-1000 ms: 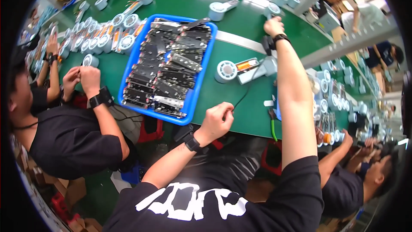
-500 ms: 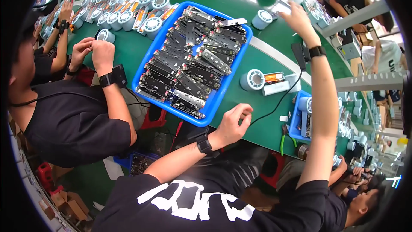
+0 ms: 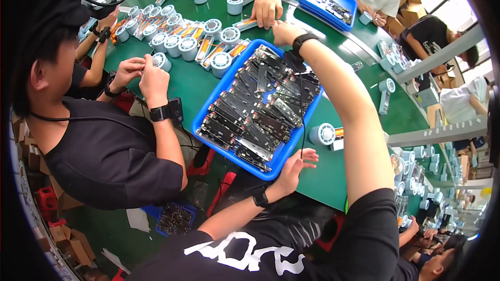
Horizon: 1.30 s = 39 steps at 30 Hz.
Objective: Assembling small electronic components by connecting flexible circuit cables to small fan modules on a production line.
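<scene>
My right hand [image 3: 288,34] reaches far across the table, just beyond the blue tray [image 3: 197,118]. Its fingertips are largely hidden beside another person's hand [image 3: 267,9], close to the end of a slim strip with an orange part [image 3: 244,25]; I cannot make out whether it grips anything. Near the tray's front right corner, my left hand [image 3: 292,173] is held with fingers apart and nothing in it. Many black, narrow circuit boards [image 3: 250,106] fill the tray in rough rows. A light blue round housing with a slotted face [image 3: 324,134] stands right of the tray, partly behind my right arm.
Several light blue housings with strips [image 3: 188,47] crowd the table left of the tray. A co-worker [image 3: 104,151] sits at my left, hands together. Another blue tray [image 3: 328,5] lies at the far side, before a person in white. A black cable [image 3: 302,93] hangs from my right wrist.
My right hand has swung from the far right to the far middle, beside another person's hand. My left hand has opened and stays near the tray's corner. The view has shifted.
</scene>
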Each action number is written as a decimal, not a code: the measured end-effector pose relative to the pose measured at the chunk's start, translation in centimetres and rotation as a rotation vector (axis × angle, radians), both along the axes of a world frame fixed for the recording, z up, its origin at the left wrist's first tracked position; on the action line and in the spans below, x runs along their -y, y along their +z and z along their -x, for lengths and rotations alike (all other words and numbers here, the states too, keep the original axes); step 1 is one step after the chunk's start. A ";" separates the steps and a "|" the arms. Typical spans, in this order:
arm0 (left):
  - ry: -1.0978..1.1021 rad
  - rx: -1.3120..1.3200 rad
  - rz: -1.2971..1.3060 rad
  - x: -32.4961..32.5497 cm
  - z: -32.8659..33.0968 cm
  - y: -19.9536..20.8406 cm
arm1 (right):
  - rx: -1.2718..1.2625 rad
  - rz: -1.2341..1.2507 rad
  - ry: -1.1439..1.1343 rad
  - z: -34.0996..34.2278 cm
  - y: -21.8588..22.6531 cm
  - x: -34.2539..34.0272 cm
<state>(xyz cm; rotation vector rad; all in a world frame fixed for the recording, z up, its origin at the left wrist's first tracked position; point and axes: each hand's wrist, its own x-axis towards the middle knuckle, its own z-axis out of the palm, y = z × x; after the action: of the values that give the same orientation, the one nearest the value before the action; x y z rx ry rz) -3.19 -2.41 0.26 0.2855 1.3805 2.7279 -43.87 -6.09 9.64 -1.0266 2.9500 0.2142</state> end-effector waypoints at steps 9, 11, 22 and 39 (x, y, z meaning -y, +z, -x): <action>0.024 -0.086 0.266 1.2 1.0 1.8 | 0.236 0.156 -0.014 -5.4 5.8 -10.5; 0.122 -0.108 0.318 1.5 0.9 2.0 | 0.452 0.121 0.032 -10.8 8.8 -12.8; 0.127 -0.218 0.509 0.0 0.8 2.1 | 0.431 0.049 0.107 -27.3 7.1 -18.0; 0.310 -0.593 1.800 14.9 8.9 8.4 | 0.160 0.580 -0.610 -37.8 1.9 -15.5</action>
<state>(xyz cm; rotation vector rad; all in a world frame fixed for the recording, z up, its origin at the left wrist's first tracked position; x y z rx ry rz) -12.08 -17.28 8.68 0.6611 3.3190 0.5019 -6.08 9.39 11.56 -0.0820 3.0443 -0.7192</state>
